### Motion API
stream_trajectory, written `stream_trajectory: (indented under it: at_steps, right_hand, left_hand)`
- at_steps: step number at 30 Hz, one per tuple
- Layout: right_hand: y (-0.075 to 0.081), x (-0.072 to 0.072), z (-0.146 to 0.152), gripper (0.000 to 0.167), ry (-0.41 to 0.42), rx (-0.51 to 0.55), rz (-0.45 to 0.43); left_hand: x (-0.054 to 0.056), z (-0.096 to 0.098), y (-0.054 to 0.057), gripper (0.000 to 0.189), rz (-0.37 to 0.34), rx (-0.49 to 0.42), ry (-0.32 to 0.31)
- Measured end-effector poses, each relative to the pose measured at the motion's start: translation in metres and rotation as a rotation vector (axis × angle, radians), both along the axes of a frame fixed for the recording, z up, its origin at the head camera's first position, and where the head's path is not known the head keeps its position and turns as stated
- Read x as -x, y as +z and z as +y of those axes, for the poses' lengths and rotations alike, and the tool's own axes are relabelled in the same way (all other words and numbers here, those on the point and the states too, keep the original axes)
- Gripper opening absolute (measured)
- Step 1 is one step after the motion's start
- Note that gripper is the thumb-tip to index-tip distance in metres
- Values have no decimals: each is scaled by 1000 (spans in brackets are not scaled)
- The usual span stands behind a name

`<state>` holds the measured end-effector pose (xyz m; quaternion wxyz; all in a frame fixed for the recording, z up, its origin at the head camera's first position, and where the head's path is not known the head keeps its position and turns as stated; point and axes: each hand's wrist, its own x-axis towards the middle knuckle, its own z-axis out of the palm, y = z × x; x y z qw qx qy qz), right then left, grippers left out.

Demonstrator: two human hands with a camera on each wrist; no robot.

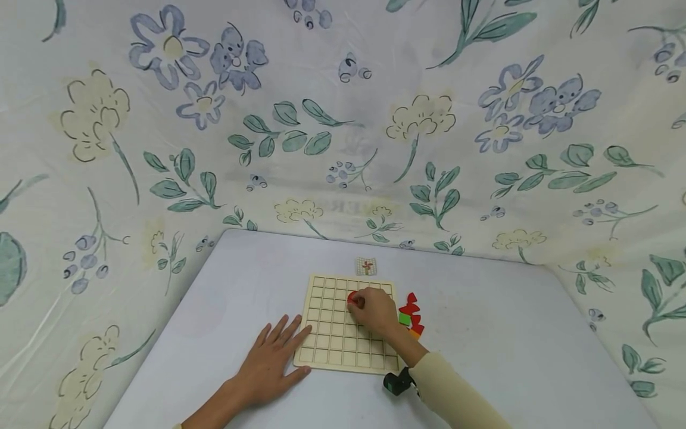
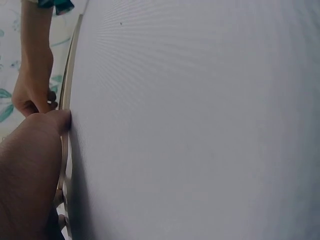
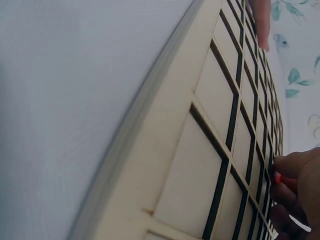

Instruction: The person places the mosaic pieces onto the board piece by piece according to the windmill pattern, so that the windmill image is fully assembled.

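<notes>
A wooden grid board [image 1: 321, 356] with square cells lies on the white table. My right hand [image 1: 375, 310] is over the board's upper right part and pinches a small red piece [image 1: 352, 298] at the cells. In the right wrist view a bit of that red piece [image 3: 278, 177] shows between the fingers of the right hand [image 3: 295, 180]. Its full shape is hidden. My left hand [image 1: 270, 360] lies flat with fingers spread, fingertips touching the board's left edge. In the left wrist view the left hand [image 2: 35, 150] is partly seen beside the board's edge.
Right of the board lies a loose row of red pieces [image 1: 411, 308] with a green square [image 1: 404, 319] and an orange piece [image 1: 414, 334]. A small patterned card [image 1: 367, 266] lies beyond the board. Floral cloth [image 1: 343, 131] hangs behind the table.
</notes>
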<state>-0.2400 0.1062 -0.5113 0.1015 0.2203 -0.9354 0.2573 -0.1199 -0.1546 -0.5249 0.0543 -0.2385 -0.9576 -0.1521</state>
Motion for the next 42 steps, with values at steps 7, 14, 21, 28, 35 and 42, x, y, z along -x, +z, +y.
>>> stream_trajectory:
  at_steps: [7, 14, 21, 28, 35, 42]
  right_hand:
    - [1, -2, -1, 12, 50, -88, 58]
    - [3, -7, -2, 13, 40, -129, 116]
    - [2, -6, 1, 9, 51, -25, 64]
    - [1, -5, 11, 6, 112, 61, 0]
    - [3, -5, 10, 4, 106, 50, -22]
    - [5, -8, 13, 4, 92, 41, 13]
  left_hand:
    - [0, 0, 0, 76, 17, 11, 6]
    - [1, 1, 0, 75, 14, 16, 1]
    - [2, 2, 0, 75, 15, 10, 9]
    - [1, 1, 1, 76, -5, 32, 14]
    - [2, 1, 0, 77, -27, 34, 11]
    - [2, 1, -1, 77, -31, 35, 11]
